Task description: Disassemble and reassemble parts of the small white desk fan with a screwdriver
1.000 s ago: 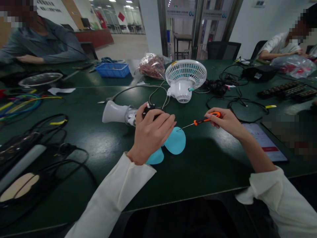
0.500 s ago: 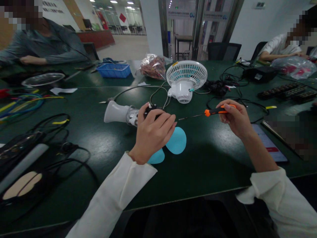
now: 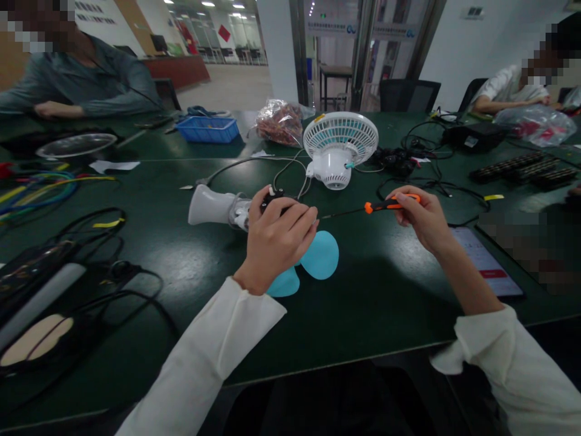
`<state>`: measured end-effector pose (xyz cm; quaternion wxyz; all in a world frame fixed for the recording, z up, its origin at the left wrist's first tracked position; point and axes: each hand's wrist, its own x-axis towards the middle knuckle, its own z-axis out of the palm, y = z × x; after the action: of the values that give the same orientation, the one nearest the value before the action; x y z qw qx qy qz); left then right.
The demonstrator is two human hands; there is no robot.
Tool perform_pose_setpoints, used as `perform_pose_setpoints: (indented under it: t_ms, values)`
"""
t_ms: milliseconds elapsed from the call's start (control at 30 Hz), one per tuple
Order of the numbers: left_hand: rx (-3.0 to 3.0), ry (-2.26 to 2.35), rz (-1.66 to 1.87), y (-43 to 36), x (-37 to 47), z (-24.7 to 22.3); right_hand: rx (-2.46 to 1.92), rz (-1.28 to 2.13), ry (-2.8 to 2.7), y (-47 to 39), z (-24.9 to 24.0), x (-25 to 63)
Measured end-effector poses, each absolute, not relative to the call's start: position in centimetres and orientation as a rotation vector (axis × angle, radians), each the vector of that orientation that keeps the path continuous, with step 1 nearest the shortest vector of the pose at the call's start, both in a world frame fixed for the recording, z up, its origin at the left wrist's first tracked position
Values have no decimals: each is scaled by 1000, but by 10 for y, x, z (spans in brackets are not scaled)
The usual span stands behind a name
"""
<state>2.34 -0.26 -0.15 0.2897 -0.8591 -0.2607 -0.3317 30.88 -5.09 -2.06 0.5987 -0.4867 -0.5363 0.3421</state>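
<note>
We are curling our left hand [image 3: 279, 239] around the black fan part [image 3: 271, 198], lying on the desk [image 3: 354, 315] near the blue blades [image 3: 320, 255], while our right hand [image 3: 420, 221] is pinching the screwdriver [image 3: 384, 206] by its handle. Working well probably means keeping the left grip firm and the shaft [image 3: 347, 213] straight. Compared with a second ago, we are holding that shaft more level, its tip nearer the left hand.

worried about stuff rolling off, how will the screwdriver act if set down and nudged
The screwdriver may roll, its handle looking rounded. Its straight, thin shaft looks like metal, so probably stiff. The chunky handle likely makes that end heavier.
</note>
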Motion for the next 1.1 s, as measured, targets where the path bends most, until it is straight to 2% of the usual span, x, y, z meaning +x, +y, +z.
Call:
perform_pose_setpoints:
  t_ms: [200,333,433,567,633,900,1100]
  values:
    - [-2259,-761,-868,41,19,-6,-1228,732,-1234,-40,-32,311]
    - [-2289,-734,-793,36,12,4,-1364,631,-1271,-35,-38,313]
    - [-2489,-623,-452,9,9,7,-1433,536,-1328,-33,-41,316]
    - [-2682,-1057,113,-19,5,-8,-1498,375,-1388,-32,-42,318]
    - [-2689,-1194,269,-21,1,-18,-1516,351,-1409,-33,-41,317]
    - [-2658,-1272,275,0,3,-26,-1543,347,-1458,-34,-42,311]
    - [-2610,-1412,167,46,15,-29,-1533,297,-1496,-33,-44,313]
